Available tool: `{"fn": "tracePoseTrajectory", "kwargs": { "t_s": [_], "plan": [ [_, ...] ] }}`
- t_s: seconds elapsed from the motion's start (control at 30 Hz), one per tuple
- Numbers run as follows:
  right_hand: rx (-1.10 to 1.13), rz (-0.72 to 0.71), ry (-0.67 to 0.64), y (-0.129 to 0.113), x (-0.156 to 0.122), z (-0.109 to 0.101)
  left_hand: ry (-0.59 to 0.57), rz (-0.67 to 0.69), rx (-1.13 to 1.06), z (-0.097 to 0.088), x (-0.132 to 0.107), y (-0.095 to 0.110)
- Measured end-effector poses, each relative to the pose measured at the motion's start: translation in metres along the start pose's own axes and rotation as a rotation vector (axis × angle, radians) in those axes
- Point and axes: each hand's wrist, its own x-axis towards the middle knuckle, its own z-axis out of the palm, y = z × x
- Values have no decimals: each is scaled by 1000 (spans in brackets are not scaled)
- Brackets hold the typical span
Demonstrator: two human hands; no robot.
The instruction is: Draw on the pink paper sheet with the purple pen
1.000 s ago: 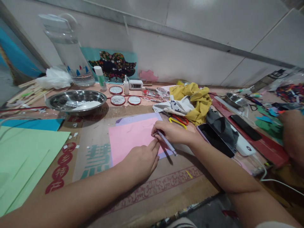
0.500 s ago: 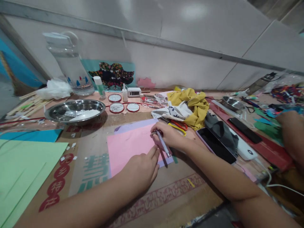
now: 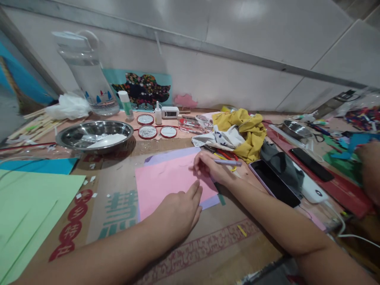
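A pink sheet of paper [image 3: 166, 180] lies on a lilac sheet [image 3: 172, 154] in the middle of the cardboard-covered table. My left hand [image 3: 178, 211] rests on the pink sheet's near edge, fingers together and pressed flat on it. My right hand [image 3: 209, 166] is at the sheet's right edge, pinching a thin lilac pen [image 3: 227, 162] whose tip meets the paper and whose shaft points right.
A steel bowl [image 3: 95, 134] with white material, three red-rimmed lids [image 3: 147, 131], a glue bottle [image 3: 158, 113] and a water jug [image 3: 86, 71] stand behind. Yellow cloth [image 3: 246, 130], scissors, two phones [image 3: 274, 178] lie right. Green paper [image 3: 26, 209] lies left. Another person's arm [image 3: 369, 170] shows far right.
My right hand has turned the pen from slanting towards me to lying level and pointing right. The hand stayed at the pink sheet's right edge. My left hand kept pressing the paper.
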Motion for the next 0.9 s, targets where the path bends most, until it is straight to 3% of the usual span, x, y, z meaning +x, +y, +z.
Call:
{"fn": "tracePoseTrajectory", "kwargs": {
  "t_s": [0.1,0.17,0.27,0.47,0.9],
  "plan": [
    [-51,-75,36,2,-3,-1,-2,2,0,2,0,-1],
    [-228,-85,1,0,-5,0,13,13,4,4,-1,-2],
    [-490,-129,58,-4,-5,2,36,9,5,6,-1,-3],
    [-484,-55,243,5,2,3,20,15,8,4,-1,-2],
    [-670,-114,226,18,2,1,33,9,-3,6,-2,-3]
  ]
}}
